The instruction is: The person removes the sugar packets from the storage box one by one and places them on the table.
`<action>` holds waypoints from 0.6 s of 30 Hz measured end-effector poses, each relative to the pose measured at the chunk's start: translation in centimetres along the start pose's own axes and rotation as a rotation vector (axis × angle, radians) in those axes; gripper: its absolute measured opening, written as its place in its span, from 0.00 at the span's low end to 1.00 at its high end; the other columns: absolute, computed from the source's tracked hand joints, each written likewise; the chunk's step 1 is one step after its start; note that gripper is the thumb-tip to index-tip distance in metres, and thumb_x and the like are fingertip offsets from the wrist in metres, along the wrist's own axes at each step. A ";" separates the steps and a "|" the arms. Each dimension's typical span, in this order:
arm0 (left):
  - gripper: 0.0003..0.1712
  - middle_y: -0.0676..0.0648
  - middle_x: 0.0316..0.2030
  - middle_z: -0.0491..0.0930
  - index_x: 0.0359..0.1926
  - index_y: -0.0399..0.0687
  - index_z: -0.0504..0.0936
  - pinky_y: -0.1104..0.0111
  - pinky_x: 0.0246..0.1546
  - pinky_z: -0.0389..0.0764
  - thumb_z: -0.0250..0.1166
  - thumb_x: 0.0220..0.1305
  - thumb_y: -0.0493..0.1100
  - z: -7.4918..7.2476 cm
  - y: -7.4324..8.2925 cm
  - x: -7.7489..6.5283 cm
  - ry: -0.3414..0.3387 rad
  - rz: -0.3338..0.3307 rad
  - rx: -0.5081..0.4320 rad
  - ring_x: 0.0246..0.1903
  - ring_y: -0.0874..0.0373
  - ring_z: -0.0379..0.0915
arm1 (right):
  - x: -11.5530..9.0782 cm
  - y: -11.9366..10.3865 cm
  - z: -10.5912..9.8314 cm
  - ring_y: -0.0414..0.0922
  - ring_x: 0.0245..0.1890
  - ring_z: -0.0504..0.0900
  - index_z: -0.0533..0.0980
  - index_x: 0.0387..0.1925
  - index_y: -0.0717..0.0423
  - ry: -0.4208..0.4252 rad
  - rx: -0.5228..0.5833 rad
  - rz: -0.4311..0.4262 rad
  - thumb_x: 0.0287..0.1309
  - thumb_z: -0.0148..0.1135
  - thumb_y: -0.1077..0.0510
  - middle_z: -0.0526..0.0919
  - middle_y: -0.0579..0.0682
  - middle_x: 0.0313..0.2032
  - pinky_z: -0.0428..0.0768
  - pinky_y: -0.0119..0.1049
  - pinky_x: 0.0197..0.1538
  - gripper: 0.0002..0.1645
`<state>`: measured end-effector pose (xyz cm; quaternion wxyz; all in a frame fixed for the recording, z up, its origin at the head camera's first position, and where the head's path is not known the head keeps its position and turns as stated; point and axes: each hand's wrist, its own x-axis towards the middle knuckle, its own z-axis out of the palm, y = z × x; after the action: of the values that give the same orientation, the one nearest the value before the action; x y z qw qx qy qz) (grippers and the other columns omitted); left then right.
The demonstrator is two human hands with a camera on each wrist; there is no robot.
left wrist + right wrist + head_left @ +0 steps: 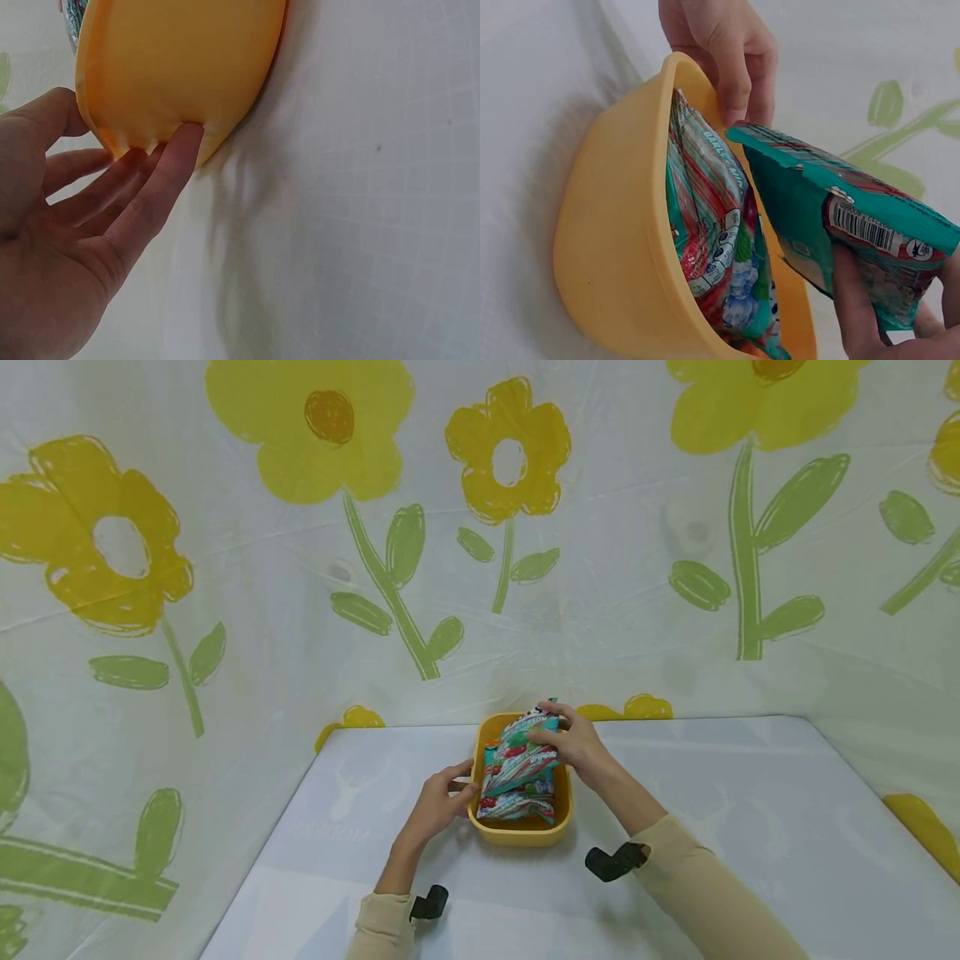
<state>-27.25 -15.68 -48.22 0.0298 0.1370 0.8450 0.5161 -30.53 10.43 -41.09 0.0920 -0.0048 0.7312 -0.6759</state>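
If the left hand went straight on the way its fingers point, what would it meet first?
The yellow bin: fingertips of the left hand touch its outer side, so that wall would likely be in the way at once.

Stretching out flat as a white, faintly patterned tabletop (750,810); carrying a yellow tub (521,837), standing upright near the far edge.

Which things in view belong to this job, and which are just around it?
Job:
tub, touched by the left hand
raised packet, held by the right hand
other packets, inside the tub

Just around:
table
flowered cloth
wrist devices, worn
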 end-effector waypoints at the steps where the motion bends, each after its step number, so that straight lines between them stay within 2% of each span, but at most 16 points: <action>1: 0.29 0.36 0.65 0.72 0.69 0.40 0.68 0.70 0.30 0.87 0.61 0.69 0.41 0.0 0.0 0.0 0.001 0.003 -0.001 0.55 0.41 0.77 | 0.0 0.0 -0.1 0.48 0.43 0.80 0.63 0.71 0.44 -0.003 0.002 -0.002 0.57 0.69 0.54 0.65 0.62 0.67 0.84 0.31 0.39 0.42; 7: 0.29 0.37 0.64 0.72 0.69 0.42 0.69 0.71 0.30 0.87 0.61 0.69 0.42 0.1 0.1 0.0 0.011 -0.009 0.002 0.55 0.41 0.78 | -0.2 0.0 -0.9 0.51 0.48 0.80 0.62 0.71 0.43 -0.026 0.045 -0.020 0.58 0.68 0.54 0.63 0.61 0.68 0.86 0.36 0.45 0.41; 18: 0.29 0.37 0.66 0.71 0.69 0.41 0.68 0.70 0.30 0.87 0.60 0.69 0.42 0.2 0.2 -0.1 0.013 -0.012 0.004 0.55 0.41 0.77 | -0.4 0.1 -2.9 0.49 0.47 0.80 0.61 0.72 0.41 -0.055 0.076 -0.042 0.58 0.69 0.53 0.61 0.59 0.70 0.86 0.35 0.46 0.43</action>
<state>-27.09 -15.49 -48.12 0.0273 0.1285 0.8469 0.5152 -30.52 13.34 -40.94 0.0981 -0.0353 0.7021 -0.7044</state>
